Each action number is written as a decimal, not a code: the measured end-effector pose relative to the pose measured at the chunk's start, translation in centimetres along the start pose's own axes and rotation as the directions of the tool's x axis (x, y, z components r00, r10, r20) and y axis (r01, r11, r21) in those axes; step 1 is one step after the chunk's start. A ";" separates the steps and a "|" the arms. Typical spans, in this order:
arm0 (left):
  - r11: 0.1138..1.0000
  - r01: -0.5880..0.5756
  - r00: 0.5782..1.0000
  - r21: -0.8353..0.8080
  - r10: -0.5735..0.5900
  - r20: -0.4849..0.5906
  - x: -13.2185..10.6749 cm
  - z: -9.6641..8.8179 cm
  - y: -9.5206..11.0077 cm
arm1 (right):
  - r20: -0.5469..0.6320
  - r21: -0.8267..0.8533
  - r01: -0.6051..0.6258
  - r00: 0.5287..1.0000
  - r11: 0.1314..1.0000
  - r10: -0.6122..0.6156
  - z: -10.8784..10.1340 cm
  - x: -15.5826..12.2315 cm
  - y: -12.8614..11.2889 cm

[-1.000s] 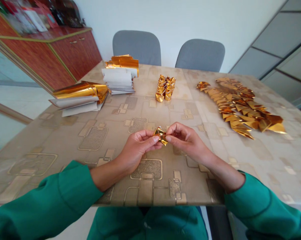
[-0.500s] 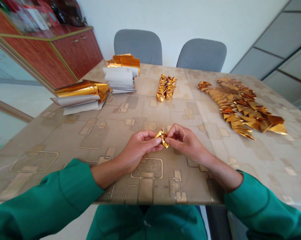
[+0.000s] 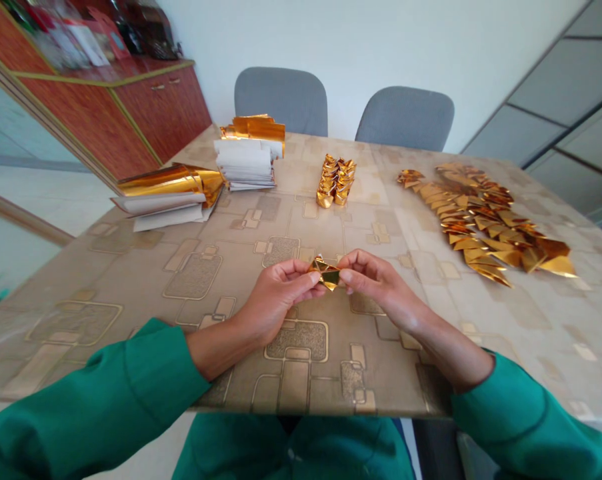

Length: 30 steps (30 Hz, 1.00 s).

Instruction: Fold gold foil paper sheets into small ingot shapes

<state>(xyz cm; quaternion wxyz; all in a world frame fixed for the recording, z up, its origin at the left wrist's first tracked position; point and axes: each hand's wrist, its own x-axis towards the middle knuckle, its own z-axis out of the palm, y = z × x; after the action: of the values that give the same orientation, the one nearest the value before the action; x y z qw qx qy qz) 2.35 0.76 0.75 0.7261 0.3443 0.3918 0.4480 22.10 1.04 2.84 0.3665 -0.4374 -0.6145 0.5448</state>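
Observation:
Between my hands is a small folded piece of gold foil paper, shiny and creased, held just above the patterned tablecloth. My left hand pinches its left end between thumb and fingers. At its right end, the thumb and fingers of my right hand are closed on the paper. Beyond my hands stand two short rows of nested, folded gold foil pieces.
At the right lies a spread of folded gold foil pieces. A stack of white-backed foil sheets and a second pile of sheets sit at the back left. Two grey chairs and a reddish cabinet stand behind.
The right hand has shifted slightly right along the foil paper. The folded piece now lies more level and shows a wider face between the hands. The camera view has tilted slightly.

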 end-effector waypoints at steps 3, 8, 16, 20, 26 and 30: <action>0.999 -0.036 0.999 -0.019 0.036 0.008 0.0 0.1 0.0 | -0.003 0.042 -0.002 1.000 0.999 0.002 0.3 0.0 0.2; 0.995 -0.058 0.998 0.077 0.055 0.036 -0.1 0.1 -0.2 | 0.009 0.070 0.011 1.000 0.997 -0.011 1.0 -0.1 0.7; 0.991 -0.032 0.999 0.128 0.029 0.029 0.1 0.0 -0.1 | -0.017 0.009 0.011 1.000 1.000 -0.010 1.0 -0.3 0.2; 0.997 -0.032 0.999 0.075 0.031 0.010 0.3 -0.2 0.0 | 0.050 -0.083 -0.033 0.998 0.996 0.038 0.8 -0.3 0.1; 0.997 0.015 1.000 0.072 -0.015 -0.001 0.2 -0.2 0.2 | 0.046 -0.132 0.023 0.999 0.991 -0.017 1.4 -0.1 1.7; 0.993 0.121 0.991 0.015 -0.122 0.047 0.3 -0.2 0.6 | 0.040 -0.133 0.035 0.999 0.991 -0.030 1.4 -0.2 1.7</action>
<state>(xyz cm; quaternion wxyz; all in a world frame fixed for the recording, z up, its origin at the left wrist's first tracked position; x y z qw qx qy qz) 2.09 1.31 1.08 0.7590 0.3348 0.3972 0.3924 21.05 0.42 0.97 0.3333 -0.4405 -0.6634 0.5047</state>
